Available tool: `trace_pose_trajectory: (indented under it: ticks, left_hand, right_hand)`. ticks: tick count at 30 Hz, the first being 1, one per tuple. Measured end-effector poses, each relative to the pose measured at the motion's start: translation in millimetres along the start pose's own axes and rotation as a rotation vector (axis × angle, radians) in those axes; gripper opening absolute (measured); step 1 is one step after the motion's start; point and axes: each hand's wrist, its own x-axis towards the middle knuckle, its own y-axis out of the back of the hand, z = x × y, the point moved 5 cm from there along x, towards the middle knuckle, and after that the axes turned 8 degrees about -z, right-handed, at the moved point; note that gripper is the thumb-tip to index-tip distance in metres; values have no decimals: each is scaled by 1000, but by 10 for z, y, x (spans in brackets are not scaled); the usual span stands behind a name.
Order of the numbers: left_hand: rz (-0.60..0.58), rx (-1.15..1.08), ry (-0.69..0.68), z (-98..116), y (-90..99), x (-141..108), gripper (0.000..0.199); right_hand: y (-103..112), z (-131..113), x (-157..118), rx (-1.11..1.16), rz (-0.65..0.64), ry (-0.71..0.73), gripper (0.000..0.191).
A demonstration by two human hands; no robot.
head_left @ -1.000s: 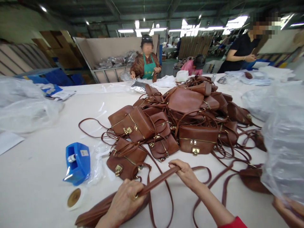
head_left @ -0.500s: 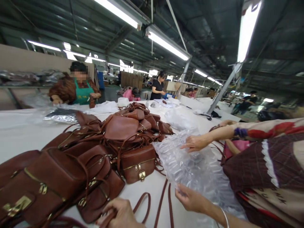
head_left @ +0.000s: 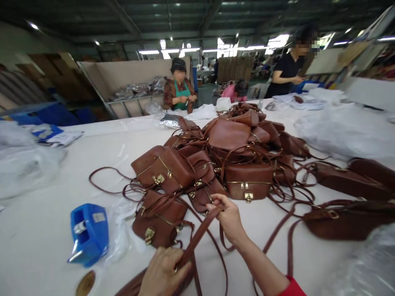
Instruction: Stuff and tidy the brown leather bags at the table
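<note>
A brown leather strap [head_left: 200,234] runs between my two hands. My left hand [head_left: 166,269] is closed round its lower end, at the bottom of the view, above a brown bag that is partly hidden. My right hand [head_left: 227,213], in a red sleeve, pinches the strap's upper end. Just beyond my hands lies a brown bag with a gold clasp [head_left: 159,218]. Behind it is a heap of similar bags [head_left: 228,133], and one with two zip pulls [head_left: 248,181] stands at its front.
A blue tape dispenser [head_left: 89,232] and a tape roll [head_left: 85,283] lie left on the white table [head_left: 101,148]. More brown bags [head_left: 348,220] and clear plastic [head_left: 367,267] are at the right. Two people stand across the table; another in pink is bent low.
The view has swung left, and the co-worker's arms with the bubble film have left the frame. Both my hands now show on the strap; the tape dispenser has come into view.
</note>
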Motion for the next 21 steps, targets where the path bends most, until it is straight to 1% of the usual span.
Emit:
trace_pose_trajectory:
  ticks: [2,4,7,9,10,11,14,18,21]
  left_hand:
    - [-3,5,30,53,26,25,20]
    - [-6,-17,39,73,32,41,20]
    - [11,-65,38,70,49,39,21]
    - [28,-96,55,66,77,28,19]
    - [38,-115,70,65,93,24,16]
    - [46,-134,76,68,108,21,14]
    - [52,-140,44,94,130,30,19]
    - [63,-148,-18,100,137,64,12]
    - [38,-198,-22,87,157,91,13]
  right_hand:
    - [-112,-106,-27,108,12,-19,47]
    - [-229,-221,-65,125,5,-17,46]
    - [-433,-312,-123,89,-114,-42,38]
    - [-555,-322,-154,132,-197,-74,37]
    - [-601,-322,-162,171,-214,-91,38]
    - [-635,-323,-164,214,-212,-107,38]
    - [-714,-350,-150,315,-156,-130,39]
    - [-825,-460,-154,397,-93,-104,39]
    - [-914,-524,-174,484,-79,-131,41]
